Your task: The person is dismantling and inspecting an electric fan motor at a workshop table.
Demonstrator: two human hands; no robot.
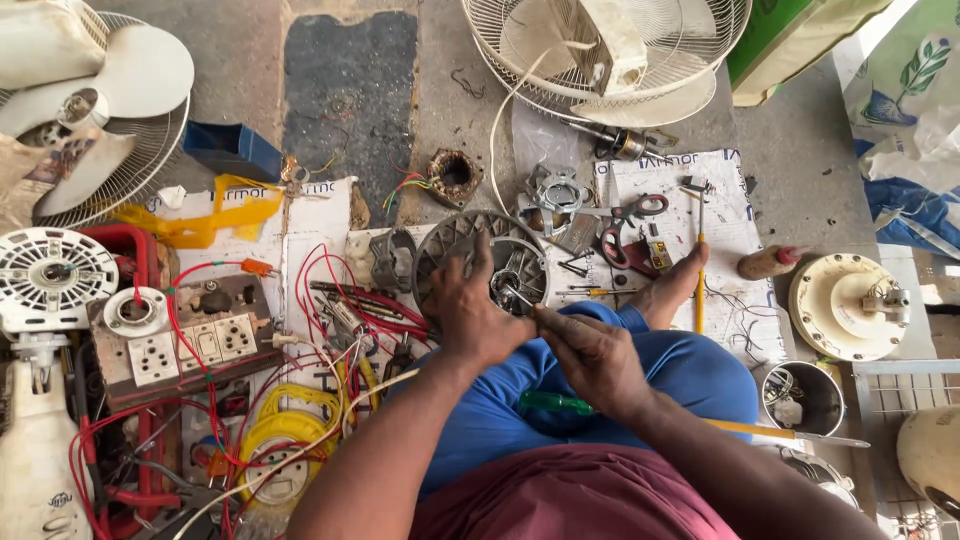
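My left hand grips the lower edge of a round grey metal fan motor housing, holding it tilted over my lap. The right hand is closed around a thin tool whose tip reaches into the housing's centre. I sit on the floor in blue trousers, with one bare foot resting on a white paper sheet. A green-handled screwdriver lies on my lap under my right wrist.
Red-handled scissors, small screwdrivers and metal parts lie on the paper ahead. A switchboard with red wires sits left, with yellow tape rolls. Fan guards and blades stand at the back. A cream motor cover lies right.
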